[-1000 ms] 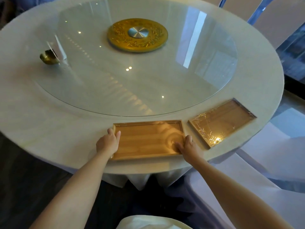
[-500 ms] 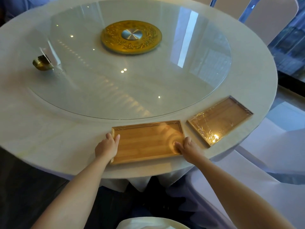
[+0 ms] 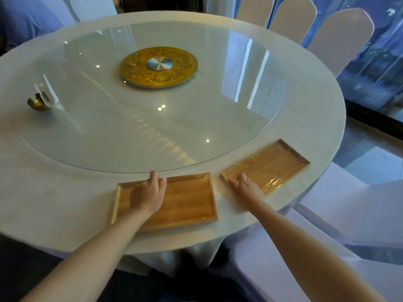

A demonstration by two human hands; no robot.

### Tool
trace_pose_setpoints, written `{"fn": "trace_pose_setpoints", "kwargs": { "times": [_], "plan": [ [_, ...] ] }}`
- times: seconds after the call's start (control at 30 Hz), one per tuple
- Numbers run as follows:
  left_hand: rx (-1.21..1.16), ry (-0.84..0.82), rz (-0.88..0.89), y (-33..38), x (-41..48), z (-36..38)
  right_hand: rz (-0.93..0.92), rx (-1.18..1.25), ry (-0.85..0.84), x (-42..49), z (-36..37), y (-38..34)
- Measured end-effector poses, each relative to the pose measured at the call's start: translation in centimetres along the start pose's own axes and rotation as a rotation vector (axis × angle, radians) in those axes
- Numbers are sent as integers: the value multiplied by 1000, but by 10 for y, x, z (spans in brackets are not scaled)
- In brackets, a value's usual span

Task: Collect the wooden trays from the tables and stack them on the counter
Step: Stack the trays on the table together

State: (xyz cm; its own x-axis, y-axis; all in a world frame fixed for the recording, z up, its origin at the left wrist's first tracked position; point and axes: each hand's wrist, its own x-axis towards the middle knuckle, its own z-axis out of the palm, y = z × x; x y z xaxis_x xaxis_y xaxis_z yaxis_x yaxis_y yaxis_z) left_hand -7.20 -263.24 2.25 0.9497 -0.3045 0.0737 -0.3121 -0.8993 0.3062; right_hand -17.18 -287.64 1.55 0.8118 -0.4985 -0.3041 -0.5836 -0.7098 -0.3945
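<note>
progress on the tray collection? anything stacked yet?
Nothing stacked: no counter is in view, and both trays lie flat on the round table. In hand: the left hand rests palm-down on the bare wooden tray, and the right hand touches the near corner of the film-wrapped tray. Left: lift both and carry them over.

Near tray (image 3: 187,201): honey-brown wood with lengthwise grain streaks and a paler raised rim. Second tray (image 3: 267,166): the same golden brown, covered in glossy clear film showing bright wrinkle highlights. Bench (image 3: 54,192): off-white cloth, plain. Glass turntable (image 3: 152,127): clear, pale grey-green tint, with white spot reflections and a row of light streaks. Centre disc (image 3: 135,68): gold with embossed leaf-like relief; silver brushed hub (image 3: 159,63). Small bowl (image 3: 37,103): brass-coloured. Chair covers (image 3: 340,33): beige.
</note>
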Motion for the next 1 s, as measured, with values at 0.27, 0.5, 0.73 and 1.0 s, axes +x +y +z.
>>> {"fn": "trace_pose_setpoints", "kwargs": {
  "times": [0.27,0.5,0.73,1.0],
  "plan": [
    [-10,-183,-6,157,-4,51,-42,-65,97,52,-82,87],
    [148,-390,-226,198,2,90,4,-175,87,92,-112,145],
    [188,-460,-377,205,4,106,99,-118,-12,113,-107,175],
    [191,-461,-437,215,4,111,111,-93,16,115,-102,176]
  ]
}}
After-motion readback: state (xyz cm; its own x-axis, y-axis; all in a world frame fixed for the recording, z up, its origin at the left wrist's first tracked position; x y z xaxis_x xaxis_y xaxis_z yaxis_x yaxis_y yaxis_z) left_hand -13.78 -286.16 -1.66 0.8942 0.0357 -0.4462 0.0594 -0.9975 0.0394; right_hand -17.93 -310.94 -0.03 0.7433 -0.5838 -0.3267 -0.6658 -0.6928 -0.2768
